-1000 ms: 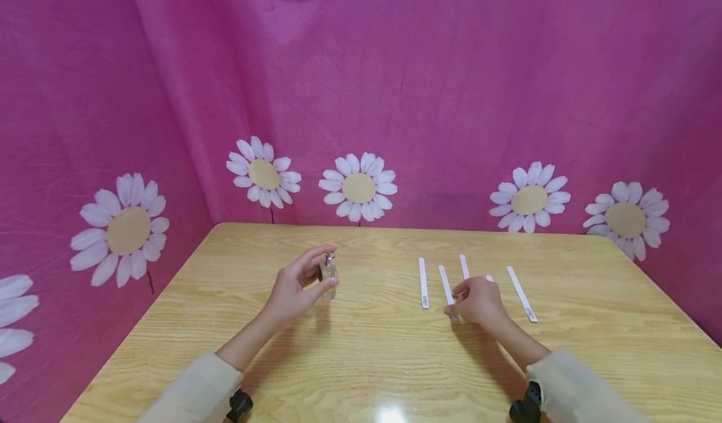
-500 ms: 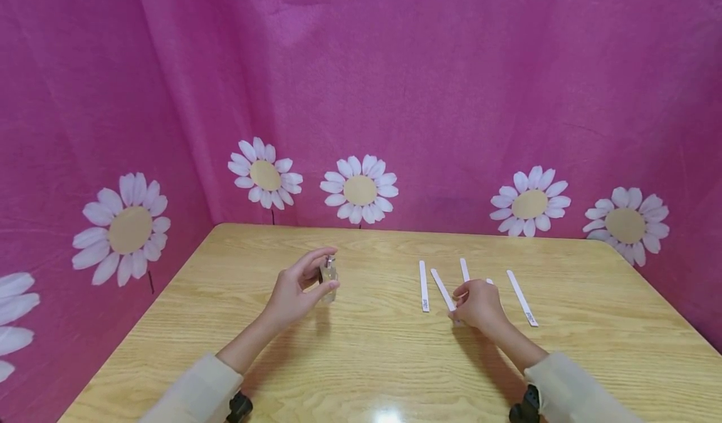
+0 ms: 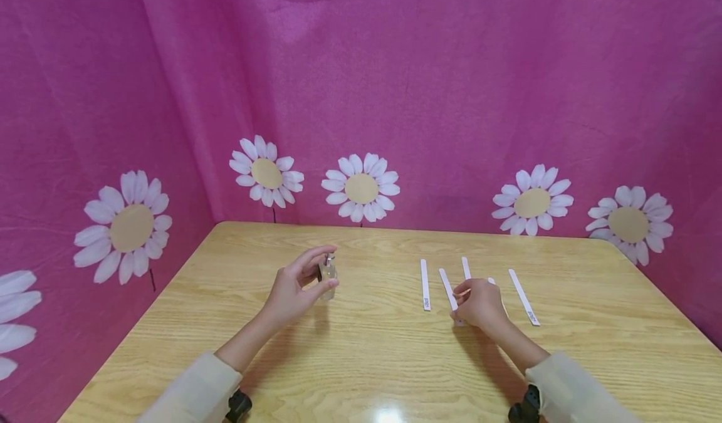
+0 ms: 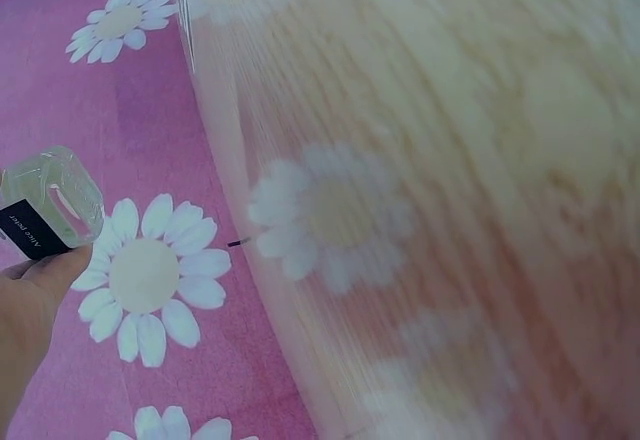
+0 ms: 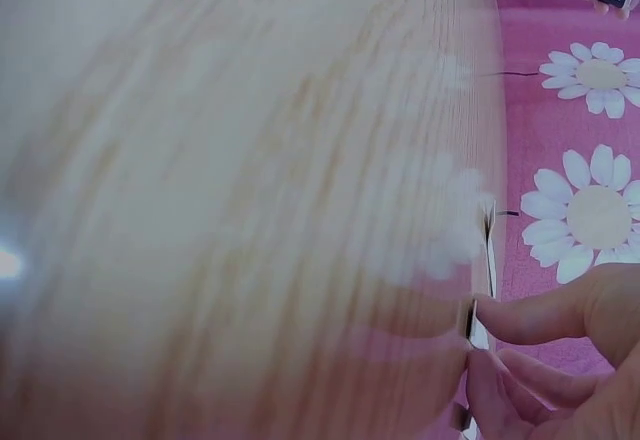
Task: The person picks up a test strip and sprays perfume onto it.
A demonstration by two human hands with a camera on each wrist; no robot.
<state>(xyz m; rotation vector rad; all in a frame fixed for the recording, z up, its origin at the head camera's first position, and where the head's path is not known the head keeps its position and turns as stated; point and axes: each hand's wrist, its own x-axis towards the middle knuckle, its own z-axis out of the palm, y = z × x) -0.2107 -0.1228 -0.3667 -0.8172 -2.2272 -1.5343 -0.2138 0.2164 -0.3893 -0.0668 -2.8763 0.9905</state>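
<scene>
My left hand (image 3: pixel 290 288) grips a small clear glass perfume bottle (image 3: pixel 328 279) upright above the table, thumb on the near side and fingers around the back and top. In the left wrist view the bottle's black label (image 4: pixel 32 228) shows. On the right, my right hand (image 3: pixel 482 301) pinches the near end of a white perfume test strip (image 3: pixel 448 287), which lies slightly slanted at the table surface. The right wrist view has the thumb and fingers meeting at the strip's edge (image 5: pixel 478 335). Part of this strip is hidden by the hand.
Other white strips lie around the right hand: one to the left (image 3: pixel 425 285), one behind (image 3: pixel 465 267), one to the right (image 3: pixel 524 297), and another mostly covered. The wooden table (image 3: pixel 372 348) ends at a pink curtain (image 3: pixel 429 97) with daisies.
The pinched strip has shifted slightly right and toward me, swinging to a steeper slant and then partly straightening. The left hand and the bottle stay in place.
</scene>
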